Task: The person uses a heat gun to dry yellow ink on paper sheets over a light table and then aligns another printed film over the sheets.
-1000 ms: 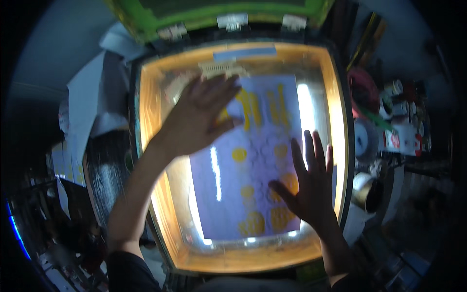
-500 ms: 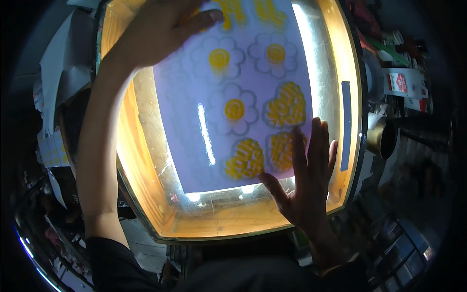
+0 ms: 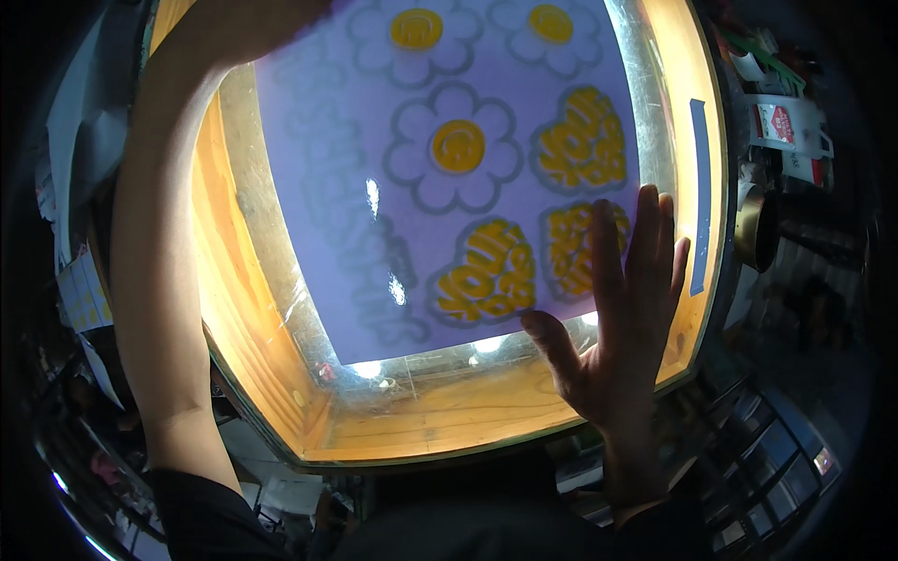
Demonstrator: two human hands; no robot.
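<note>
A pale purple sheet (image 3: 374,140) lies over the glass of a lit wooden light box (image 3: 374,432). It bears grey-outlined daisies with yellow centres (image 3: 458,147), yellow lettered hearts (image 3: 486,273) and faint grey lettering down its left side. My right hand (image 3: 613,341) is open over the sheet's near right corner, fingers stretched out and thumb apart, partly covering one heart. I cannot tell how firmly it presses. My left arm reaches up the left side; my left hand (image 3: 267,23) is at the sheet's far left, its fingers cut off by the top edge.
A dark strip (image 3: 697,196) is stuck along the box's right rim. Beyond it stand a white jug-like container (image 3: 790,126) and a brass-coloured cup (image 3: 758,229). White paper (image 3: 79,122) and a yellow-patterned sheet (image 3: 84,292) lie off to the left.
The view has shifted, so the sheet looks larger and higher. Its prints look sharper. My left hand has gone farther past the top edge; my right hand stays by the near right corner.
</note>
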